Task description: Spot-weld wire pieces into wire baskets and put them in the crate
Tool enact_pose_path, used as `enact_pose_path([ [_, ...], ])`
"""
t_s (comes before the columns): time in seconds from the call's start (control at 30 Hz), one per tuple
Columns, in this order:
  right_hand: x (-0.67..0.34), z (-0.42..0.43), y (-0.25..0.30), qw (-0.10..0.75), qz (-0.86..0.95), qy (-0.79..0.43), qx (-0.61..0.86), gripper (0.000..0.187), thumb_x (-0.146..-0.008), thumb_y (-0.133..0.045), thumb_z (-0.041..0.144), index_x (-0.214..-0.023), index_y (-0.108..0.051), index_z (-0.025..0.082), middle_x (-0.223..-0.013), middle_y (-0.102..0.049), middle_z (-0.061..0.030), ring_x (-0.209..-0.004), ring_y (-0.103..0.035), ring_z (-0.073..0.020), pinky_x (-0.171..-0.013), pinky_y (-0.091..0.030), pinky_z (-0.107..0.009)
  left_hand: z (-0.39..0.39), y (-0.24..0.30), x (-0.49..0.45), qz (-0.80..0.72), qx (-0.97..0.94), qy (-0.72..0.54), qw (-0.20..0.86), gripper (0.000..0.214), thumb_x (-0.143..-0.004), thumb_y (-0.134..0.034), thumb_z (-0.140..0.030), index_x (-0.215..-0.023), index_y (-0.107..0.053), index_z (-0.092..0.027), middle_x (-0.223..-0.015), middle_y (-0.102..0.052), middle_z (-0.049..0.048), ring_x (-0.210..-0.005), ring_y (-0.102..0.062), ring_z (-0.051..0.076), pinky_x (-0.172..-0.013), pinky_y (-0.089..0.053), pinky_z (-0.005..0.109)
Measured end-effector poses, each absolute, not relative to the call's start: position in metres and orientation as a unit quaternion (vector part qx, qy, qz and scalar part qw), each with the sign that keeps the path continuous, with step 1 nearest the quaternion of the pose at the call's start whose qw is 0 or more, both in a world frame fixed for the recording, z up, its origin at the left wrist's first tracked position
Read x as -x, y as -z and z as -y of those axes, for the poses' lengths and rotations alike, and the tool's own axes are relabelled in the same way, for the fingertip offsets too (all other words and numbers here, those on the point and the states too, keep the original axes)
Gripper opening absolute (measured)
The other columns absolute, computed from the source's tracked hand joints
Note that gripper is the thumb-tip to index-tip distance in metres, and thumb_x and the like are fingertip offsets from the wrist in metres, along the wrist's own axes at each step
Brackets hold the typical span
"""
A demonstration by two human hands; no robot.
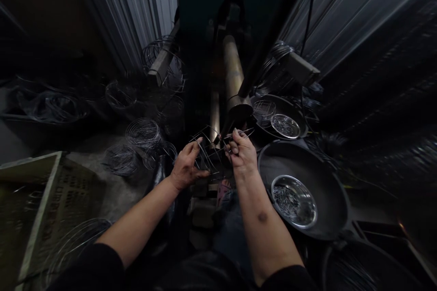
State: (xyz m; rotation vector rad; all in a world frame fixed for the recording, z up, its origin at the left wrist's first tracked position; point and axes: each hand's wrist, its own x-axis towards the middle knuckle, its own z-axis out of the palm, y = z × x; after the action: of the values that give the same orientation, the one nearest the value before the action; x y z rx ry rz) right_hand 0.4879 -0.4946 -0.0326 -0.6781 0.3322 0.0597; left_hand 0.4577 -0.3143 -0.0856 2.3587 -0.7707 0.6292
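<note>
The wire frame [204, 152] was in your left hand [187, 164], digits spread around it, beside the lower metal rod [215, 116]'s tip. Your right hand [243, 151] pinched thin wires [250, 133] under its thumb; couldn't tell if they joined the frame. Step looked like positioning wire at that tip; next move likely called for alignment, steady grip. Both forearms reached forward, converging. Steel bowl [311, 204] sat right of your fingers, nearer you.

a dim workshop, with machine [234, 66] and wire coils [143, 132]
</note>
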Motion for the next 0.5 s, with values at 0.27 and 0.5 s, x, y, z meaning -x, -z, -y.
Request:
enact_pose_path([
  [0.27, -0.487, 0.494, 0.033, 0.926, -0.151, -0.022, 0.344, 0.036, -0.068, -0.069, 0.023, -0.078, -0.036, 0.013, -0.056, -0.046, 0.0071, -0.032, -0.029, 0.0001, -0.035, -0.031, -0.013, 0.316, 0.091, -0.456, 0.274, -0.881, -0.239, 0.302, 0.101, -0.061, -0.074, -0.048, -0.142, -0.025, -0.015, -0.129, -0.043, 0.0127, -0.119, -0.045, 0.023, -0.100, -0.041, 0.035],
  [0.5, -0.468, 0.503, 0.033, 0.910, -0.207, -0.018, 0.358, 0.028, -0.076, -0.061, 0.031, -0.083, -0.040, 0.012, -0.059, -0.047, 0.0047, -0.037, -0.036, -0.0009, -0.036, -0.026, -0.011, 0.323, 0.085, -0.435, 0.244, -0.862, -0.251, 0.366, 0.096, -0.060, -0.075, -0.044, -0.138, -0.032, -0.010, -0.120, -0.048, 0.0147, -0.110, -0.049, 0.021, -0.097, -0.044, 0.034],
])
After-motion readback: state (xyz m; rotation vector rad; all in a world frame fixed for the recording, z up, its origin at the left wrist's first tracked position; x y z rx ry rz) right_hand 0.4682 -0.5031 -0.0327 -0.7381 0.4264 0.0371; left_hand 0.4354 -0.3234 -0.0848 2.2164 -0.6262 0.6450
